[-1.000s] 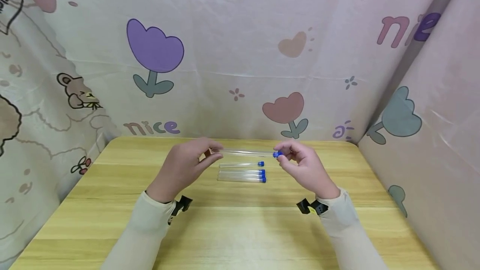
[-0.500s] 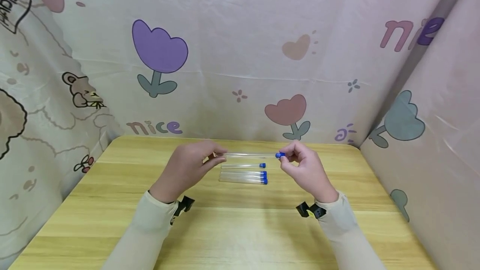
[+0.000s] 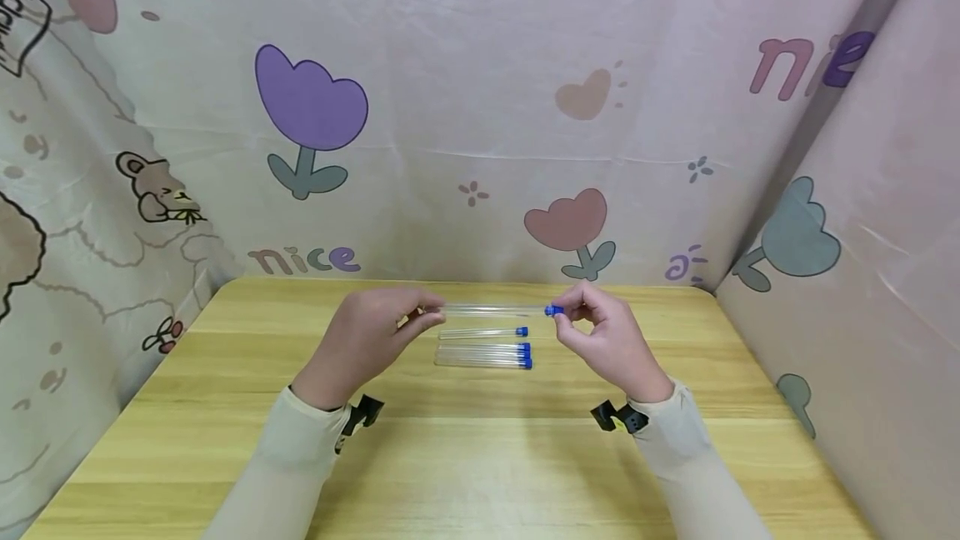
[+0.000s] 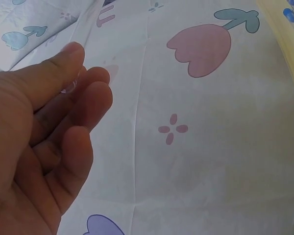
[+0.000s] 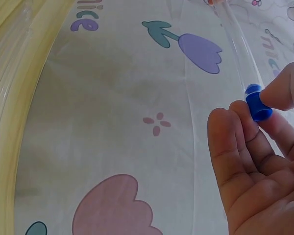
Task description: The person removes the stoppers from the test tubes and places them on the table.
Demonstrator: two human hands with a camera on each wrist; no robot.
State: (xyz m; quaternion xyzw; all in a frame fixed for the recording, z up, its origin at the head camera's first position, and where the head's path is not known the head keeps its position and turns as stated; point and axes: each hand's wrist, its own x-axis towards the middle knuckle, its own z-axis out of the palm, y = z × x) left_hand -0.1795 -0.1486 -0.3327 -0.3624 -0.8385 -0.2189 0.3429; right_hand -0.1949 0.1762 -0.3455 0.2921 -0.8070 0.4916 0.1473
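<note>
A clear test tube (image 3: 495, 310) with a blue cap (image 5: 258, 104) is held level over the far part of the wooden table. My left hand (image 3: 372, 332) pinches its bare end between thumb and fingers. At the other end, my right hand (image 3: 611, 340) pinches the blue cap, as the right wrist view shows close up. Just nearer than the held tube lies a single capped test tube (image 3: 480, 332). Closer still, several more capped tubes (image 3: 483, 355) lie side by side, their blue caps all pointing right.
The wooden table (image 3: 465, 473) ends at a printed cloth backdrop (image 3: 435, 107) behind the hands. More cloth (image 3: 885, 273) hangs along the right side, and cloth also closes off the left. A small black camera (image 3: 360, 413) is strapped at each wrist.
Both hands keep their hold on the test tube and stay nearly in place. The tube looks slightly more level than a second ago; the head view shifts a little.
</note>
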